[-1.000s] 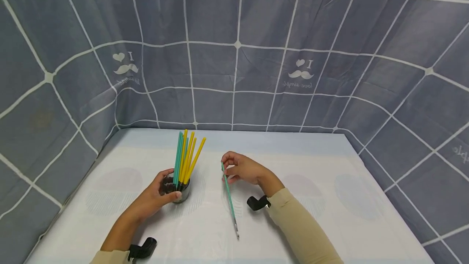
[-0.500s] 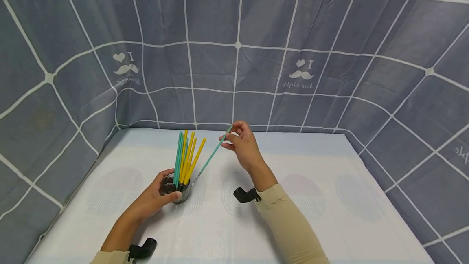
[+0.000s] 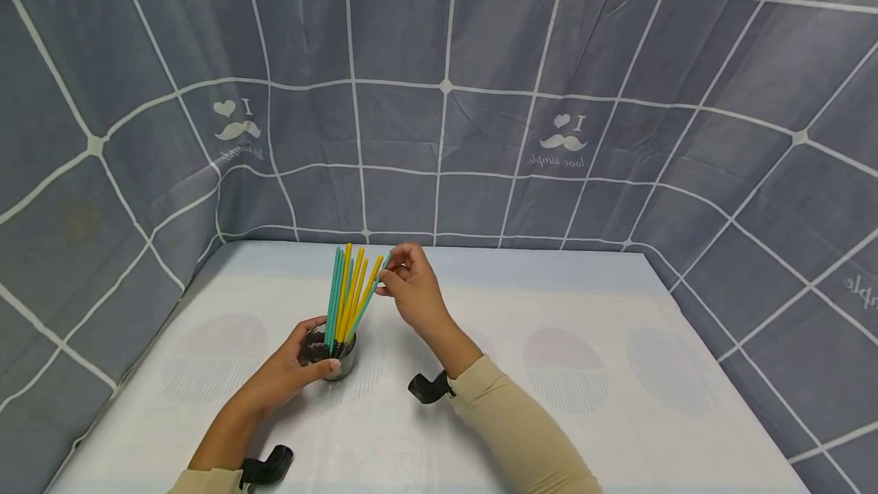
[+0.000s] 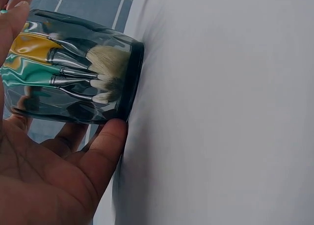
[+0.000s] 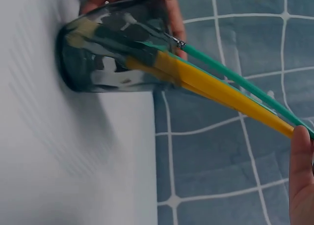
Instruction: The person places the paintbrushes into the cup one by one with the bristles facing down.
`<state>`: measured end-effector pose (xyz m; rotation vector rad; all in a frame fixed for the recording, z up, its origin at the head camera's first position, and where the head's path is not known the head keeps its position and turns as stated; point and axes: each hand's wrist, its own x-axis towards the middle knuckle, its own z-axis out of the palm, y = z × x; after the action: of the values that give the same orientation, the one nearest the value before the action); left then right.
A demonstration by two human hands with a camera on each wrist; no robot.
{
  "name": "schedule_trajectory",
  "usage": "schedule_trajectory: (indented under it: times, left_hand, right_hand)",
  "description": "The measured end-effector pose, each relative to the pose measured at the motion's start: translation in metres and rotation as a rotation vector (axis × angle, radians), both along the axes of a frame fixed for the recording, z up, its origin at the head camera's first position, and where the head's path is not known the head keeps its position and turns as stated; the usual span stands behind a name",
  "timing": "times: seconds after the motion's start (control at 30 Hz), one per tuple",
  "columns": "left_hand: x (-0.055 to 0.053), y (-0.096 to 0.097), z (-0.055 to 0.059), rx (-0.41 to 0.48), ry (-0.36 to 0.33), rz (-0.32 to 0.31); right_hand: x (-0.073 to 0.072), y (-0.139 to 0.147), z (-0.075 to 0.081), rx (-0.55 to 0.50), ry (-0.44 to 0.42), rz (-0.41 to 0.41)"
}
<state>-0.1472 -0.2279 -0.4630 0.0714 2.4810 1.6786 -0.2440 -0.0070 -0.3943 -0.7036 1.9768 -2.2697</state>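
A dark-tinted glass cup (image 3: 348,362) stands upright on the table, holding several paintbrushes, handles up. Some handles are yellow (image 3: 346,277), others teal (image 3: 334,296). Pale bristles (image 4: 109,60) show through the glass near its base in the left wrist view. My left hand (image 3: 288,363) grips the cup, thumb in front and fingers curled round behind. By the upper end of its handle, my right hand (image 3: 414,290) pinches a teal paintbrush (image 5: 235,79). That brush slants down toward the cup, its metal collar at the rim in the right wrist view.
The white tablecloth (image 3: 590,448) carries faint printed circles and stripes. A grey curtain (image 3: 494,128) with white grid lines surrounds the table at the back and sides. Black camera mounts (image 3: 429,387) sit on both wrists.
My right hand has lifted the teal paintbrush, swung its bristle end toward the cup and moved left, so the brush now overlaps the cup's mouth. My left hand has stayed in place.
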Motion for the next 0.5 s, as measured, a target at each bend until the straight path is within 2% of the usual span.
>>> schedule_trajectory:
  times: [0.2, 0.33, 0.5]
  left_hand:
    - [0.0, 0.0, 0.002, -0.002, 0.005, 0.001]
    - [0.0, 0.0, 0.002, 0.001, 0.015, -0.009]
    - [0.0, 0.001, 0.001, -0.011, -0.008, 0.007]
  right_hand:
    - [0.006, -0.013, -0.012, 0.107, 0.07, -0.012]
    - [0.008, -0.015, -0.016, 0.118, 0.063, -0.01]
    - [0.009, -0.006, -0.016, 0.12, 0.037, 0.017]
